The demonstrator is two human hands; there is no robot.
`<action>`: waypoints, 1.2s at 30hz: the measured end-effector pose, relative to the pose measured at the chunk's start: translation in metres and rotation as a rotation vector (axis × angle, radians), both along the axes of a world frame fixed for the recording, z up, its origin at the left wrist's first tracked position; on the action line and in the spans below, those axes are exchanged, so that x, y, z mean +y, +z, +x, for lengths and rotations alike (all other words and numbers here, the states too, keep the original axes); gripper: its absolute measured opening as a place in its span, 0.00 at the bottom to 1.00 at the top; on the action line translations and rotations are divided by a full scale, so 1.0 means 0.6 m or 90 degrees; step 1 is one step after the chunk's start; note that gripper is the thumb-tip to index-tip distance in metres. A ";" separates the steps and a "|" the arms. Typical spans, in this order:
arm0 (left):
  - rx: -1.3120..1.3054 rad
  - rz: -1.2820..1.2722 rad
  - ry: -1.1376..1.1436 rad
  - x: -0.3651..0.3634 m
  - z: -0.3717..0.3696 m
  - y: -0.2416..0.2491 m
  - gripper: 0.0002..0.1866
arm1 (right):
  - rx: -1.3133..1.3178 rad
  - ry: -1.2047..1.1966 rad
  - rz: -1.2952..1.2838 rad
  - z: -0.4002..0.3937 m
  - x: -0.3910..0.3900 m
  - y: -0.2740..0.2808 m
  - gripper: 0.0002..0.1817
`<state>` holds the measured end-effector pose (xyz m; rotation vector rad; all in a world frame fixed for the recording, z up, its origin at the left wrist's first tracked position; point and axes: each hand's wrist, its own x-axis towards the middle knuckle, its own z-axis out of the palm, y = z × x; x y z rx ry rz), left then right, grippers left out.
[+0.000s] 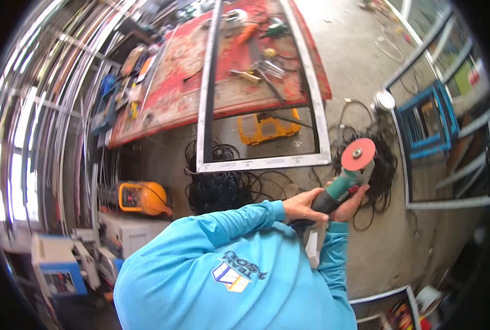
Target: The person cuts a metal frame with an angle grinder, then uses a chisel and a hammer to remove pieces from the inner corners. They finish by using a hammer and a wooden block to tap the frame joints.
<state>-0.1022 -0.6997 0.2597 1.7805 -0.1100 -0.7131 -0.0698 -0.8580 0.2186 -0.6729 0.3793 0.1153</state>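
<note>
An angle grinder with a green body and dark rear grip is held out in front of me, tilted up to the right. Its flat reddish disc faces up, with a metal nut at the centre. My left hand is closed around the rear of the grip. From the right side, my right hand wraps under the body. A white bar-like piece shows below my hands, partly hidden by my sleeves. Just ahead stands a white-edged rectangular frame, apart from the grinder.
Behind the frame is a red worn table with several tools on it. A yellow case lies beneath. Dark coiled strips lie on the floor, some near the grinder. A yellow-orange machine sits left; blue frames stand right.
</note>
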 end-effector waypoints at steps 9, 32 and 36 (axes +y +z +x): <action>-0.089 0.047 0.444 0.307 -0.072 0.141 0.36 | -0.390 0.454 -0.207 0.073 0.266 0.086 0.38; -0.088 0.566 0.933 1.289 0.232 -0.218 0.30 | -0.341 0.438 -1.306 0.078 0.358 -0.113 0.15; -0.075 0.646 0.882 1.317 0.295 -0.285 0.32 | -0.295 0.467 -1.319 0.087 0.371 -0.111 0.15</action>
